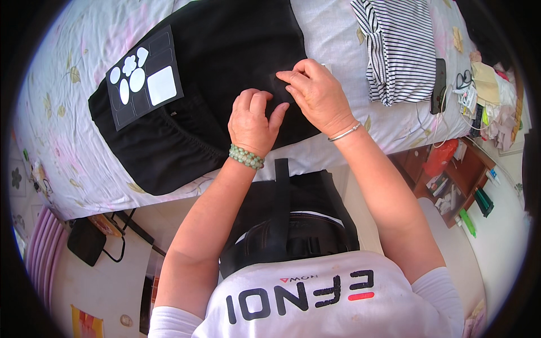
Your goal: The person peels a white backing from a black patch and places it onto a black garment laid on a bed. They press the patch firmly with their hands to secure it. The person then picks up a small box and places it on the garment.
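A black garment [249, 38] with a gathered seam lies spread on a floral bedsheet [165, 203]. My left hand [253, 122], wearing green bead bracelets, rests over it with fingers bent and thumb apart; nothing shows in its grasp. Close by on the right, my right hand [317, 95], with a silver bangle, has thumb and forefinger near each other above the cloth. A faint dark piece seems to lie by those fingertips, but black on black hides whether they hold it. On the garment's left part lies a black sheet [141, 112] with outlined pieces and white cut-out shapes.
Folded striped clothing [401, 50] lies on the bed at the right, beside a dark phone [438, 84], a white cable [441, 101] and glasses [464, 79]. Below the bed's edge are a wooden shelf unit [412, 169] with a red bag [441, 158] and a black bag [304, 228] before me.
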`<action>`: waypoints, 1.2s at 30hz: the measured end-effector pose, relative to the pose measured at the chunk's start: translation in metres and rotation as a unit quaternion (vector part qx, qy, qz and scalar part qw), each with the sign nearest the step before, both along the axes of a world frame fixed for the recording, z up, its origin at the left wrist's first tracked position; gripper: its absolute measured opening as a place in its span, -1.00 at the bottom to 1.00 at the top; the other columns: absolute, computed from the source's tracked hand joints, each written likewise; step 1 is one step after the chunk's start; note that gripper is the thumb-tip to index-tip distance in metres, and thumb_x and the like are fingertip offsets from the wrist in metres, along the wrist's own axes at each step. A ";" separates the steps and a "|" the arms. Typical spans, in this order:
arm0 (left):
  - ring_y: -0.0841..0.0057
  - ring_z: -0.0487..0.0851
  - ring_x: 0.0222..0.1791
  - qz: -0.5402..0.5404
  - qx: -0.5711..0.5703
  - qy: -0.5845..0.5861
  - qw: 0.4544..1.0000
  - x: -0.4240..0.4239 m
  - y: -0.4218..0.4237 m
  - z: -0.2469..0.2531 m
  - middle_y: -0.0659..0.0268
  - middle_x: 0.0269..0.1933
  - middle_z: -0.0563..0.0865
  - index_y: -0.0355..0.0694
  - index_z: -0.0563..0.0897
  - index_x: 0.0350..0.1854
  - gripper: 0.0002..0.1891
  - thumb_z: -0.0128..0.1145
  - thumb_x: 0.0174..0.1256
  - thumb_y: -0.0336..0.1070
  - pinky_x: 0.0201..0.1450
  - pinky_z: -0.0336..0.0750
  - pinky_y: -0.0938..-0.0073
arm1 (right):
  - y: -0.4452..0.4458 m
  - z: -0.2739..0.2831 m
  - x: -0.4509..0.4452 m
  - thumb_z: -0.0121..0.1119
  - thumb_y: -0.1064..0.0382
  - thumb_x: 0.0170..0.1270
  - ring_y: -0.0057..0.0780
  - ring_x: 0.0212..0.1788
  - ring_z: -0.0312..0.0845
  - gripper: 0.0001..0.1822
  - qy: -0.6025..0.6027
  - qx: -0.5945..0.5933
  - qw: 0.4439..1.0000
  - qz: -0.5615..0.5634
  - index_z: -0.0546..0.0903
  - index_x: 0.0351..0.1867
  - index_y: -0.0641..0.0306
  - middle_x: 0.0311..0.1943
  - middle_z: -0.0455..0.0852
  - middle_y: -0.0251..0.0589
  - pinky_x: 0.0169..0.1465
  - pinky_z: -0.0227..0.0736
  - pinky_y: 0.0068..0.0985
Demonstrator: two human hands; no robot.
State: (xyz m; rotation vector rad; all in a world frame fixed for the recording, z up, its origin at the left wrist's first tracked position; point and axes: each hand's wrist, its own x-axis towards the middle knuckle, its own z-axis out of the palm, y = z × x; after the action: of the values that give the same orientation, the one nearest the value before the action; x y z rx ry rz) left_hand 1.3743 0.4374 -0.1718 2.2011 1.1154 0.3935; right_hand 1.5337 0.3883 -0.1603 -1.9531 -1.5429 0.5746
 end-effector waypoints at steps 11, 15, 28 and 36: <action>0.27 0.62 -0.26 -0.006 0.034 -0.008 0.999 -0.002 -0.002 -0.006 0.27 -0.25 0.63 -0.20 0.61 -0.29 -0.70 0.45 0.02 -0.21 -0.26 0.55 0.32 | -0.003 -0.005 -0.002 0.38 0.43 0.00 -0.28 -0.21 0.53 -0.64 -0.006 0.021 1.000 0.006 0.63 -0.12 0.17 -0.24 0.52 -0.26 -0.13 0.53 -0.37; 0.26 0.61 -0.26 -0.005 0.031 -0.006 0.999 -0.002 -0.002 -0.005 0.28 -0.24 0.63 -0.20 0.62 -0.29 -0.70 0.45 0.02 -0.22 -0.26 0.55 0.32 | -0.007 -0.010 -0.004 0.41 0.43 -0.03 -0.30 -0.24 0.53 -0.67 0.003 0.016 1.000 -0.004 0.59 -0.19 0.16 -0.24 0.52 -0.26 -0.16 0.52 -0.37; 0.27 0.61 -0.25 0.002 0.031 -0.008 0.999 -0.001 -0.003 -0.008 0.28 -0.25 0.63 -0.19 0.62 -0.30 -0.72 0.45 0.02 -0.23 -0.25 0.55 0.31 | -0.003 -0.012 -0.007 0.34 0.40 0.07 -0.33 -0.31 0.53 -0.75 -0.019 0.029 0.999 -0.013 0.69 -0.18 0.10 -0.27 0.52 -0.27 -0.22 0.53 -0.39; 0.19 0.63 -0.20 0.006 0.001 -0.003 1.000 -0.001 -0.003 -0.003 0.21 -0.20 0.65 -0.23 0.62 -0.28 -0.76 0.40 0.10 -0.26 -0.19 0.55 0.27 | -0.003 -0.013 -0.008 0.36 0.38 0.05 -0.36 -0.31 0.54 -0.73 -0.027 0.027 0.999 -0.019 0.72 -0.16 0.07 -0.26 0.53 -0.28 -0.22 0.53 -0.40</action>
State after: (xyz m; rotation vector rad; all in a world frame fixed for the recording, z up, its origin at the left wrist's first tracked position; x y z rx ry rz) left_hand 1.3733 0.4339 -0.1753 2.1945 1.1264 0.4072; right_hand 1.5258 0.3858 -0.1735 -1.9677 -1.5348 0.4640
